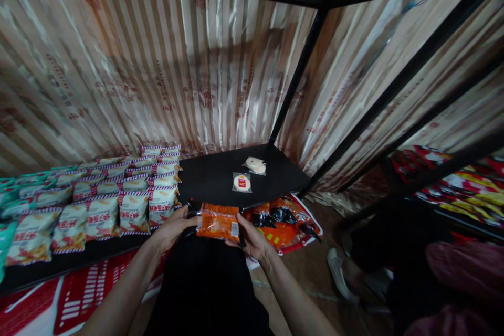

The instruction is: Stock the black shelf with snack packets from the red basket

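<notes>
Black trousers (208,294), matt and softly creased, fill the bottom centre, with bare forearms reaching past them on both sides. Just beyond the knees, a glossy orange plastic packet (218,220) lies between the two hands, roughly rectangular, its film crinkled, with dark ends and a white barcode patch towards the right. The left hand (173,228) grips its left end, thumb over the top; the right hand (250,236) grasps the opposite end, fingers partly hidden underneath. Beside the right hand, lower than the shelf, sits a large shiny orange-and-red plastic bag (281,236) with black packets (284,211) showing on it. Off to the right, another person's pale shoe (340,275) rests on the dull brown floor (315,294).

Past the packet stretches a flat, smooth black shelf (208,170). Plump, pillow-shaped white foil bags (134,212) with red lettering and striped crimped edges stand there in rows on the left, teal bags (8,202) beyond them. Farther back lie round white discs in clear wrappers (255,166), a red-labelled one nearer. Behind hangs a pleated, satiny cream-and-brown striped curtain (220,73).
</notes>
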The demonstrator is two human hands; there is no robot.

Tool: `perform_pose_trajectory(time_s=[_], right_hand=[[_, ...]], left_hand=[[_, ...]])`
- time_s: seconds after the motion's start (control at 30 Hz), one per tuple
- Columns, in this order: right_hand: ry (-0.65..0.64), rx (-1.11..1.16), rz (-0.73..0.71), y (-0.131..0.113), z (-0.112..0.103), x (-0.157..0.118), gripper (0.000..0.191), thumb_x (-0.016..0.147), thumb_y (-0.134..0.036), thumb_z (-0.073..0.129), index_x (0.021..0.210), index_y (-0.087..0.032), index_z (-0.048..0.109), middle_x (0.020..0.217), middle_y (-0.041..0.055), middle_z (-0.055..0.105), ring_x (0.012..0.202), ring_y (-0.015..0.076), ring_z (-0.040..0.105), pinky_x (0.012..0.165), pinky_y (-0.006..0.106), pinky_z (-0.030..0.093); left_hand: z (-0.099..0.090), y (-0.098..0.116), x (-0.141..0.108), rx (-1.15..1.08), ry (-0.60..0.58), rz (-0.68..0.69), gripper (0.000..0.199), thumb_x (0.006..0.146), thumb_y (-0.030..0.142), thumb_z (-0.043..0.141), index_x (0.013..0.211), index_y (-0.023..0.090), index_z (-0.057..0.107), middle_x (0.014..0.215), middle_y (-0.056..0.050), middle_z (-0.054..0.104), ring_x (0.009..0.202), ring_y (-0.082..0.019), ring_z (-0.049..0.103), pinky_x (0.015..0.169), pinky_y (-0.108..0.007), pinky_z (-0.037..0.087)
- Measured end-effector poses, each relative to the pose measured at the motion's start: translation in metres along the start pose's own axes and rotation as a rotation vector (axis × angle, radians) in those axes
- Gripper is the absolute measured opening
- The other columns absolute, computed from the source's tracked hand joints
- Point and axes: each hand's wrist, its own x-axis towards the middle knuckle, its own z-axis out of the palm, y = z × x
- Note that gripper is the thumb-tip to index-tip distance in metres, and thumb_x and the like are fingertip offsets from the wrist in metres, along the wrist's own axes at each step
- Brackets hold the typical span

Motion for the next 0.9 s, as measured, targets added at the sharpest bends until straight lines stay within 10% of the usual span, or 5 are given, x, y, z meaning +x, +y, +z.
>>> perform_pose_trajectory(time_s=[0.27,0.5,0.9], right_hand=[[0.005,0.055,-0.038,0.013,0.005,-0.003,0.040,0.072,-0.041,0.070,0.101,-0.015,0.060,0.095,0.0092,0.071,0.088,0.0222,0.066,0.073,0.038,0.055],[0.062,0.130,-0.077,0.017,0.017,-0.003,0.036,0.070,-0.037,0.072,0.097,-0.015,0.061,0.089,0.0070,0.072,0.085,0.0208,0.067,0.072,0.036,0.054],[0.148,0.171,-0.163,0.023,0.027,-0.003,0.036,0.064,-0.033,0.076,0.092,-0.016,0.061,0.085,0.0057,0.072,0.084,0.0219,0.067,0.072,0.036,0.055]], left_hand=[[-0.008,-0.005,0.013,-0.028,-0.042,-0.006,0.048,0.051,0.024,0.081,0.093,0.017,0.061,0.093,-0.008,0.068,0.085,-0.020,0.063,0.078,-0.030,0.047],[0.000,0.001,0.014,0.011,0.322,-0.041,0.049,0.053,0.022,0.080,0.098,0.018,0.062,0.096,-0.009,0.069,0.085,-0.020,0.063,0.071,-0.027,0.046],[0.008,-0.007,0.023,-0.067,0.453,0.030,0.022,0.060,0.014,0.075,0.080,0.015,0.065,0.078,-0.006,0.069,0.081,-0.017,0.063,0.076,-0.026,0.045]])
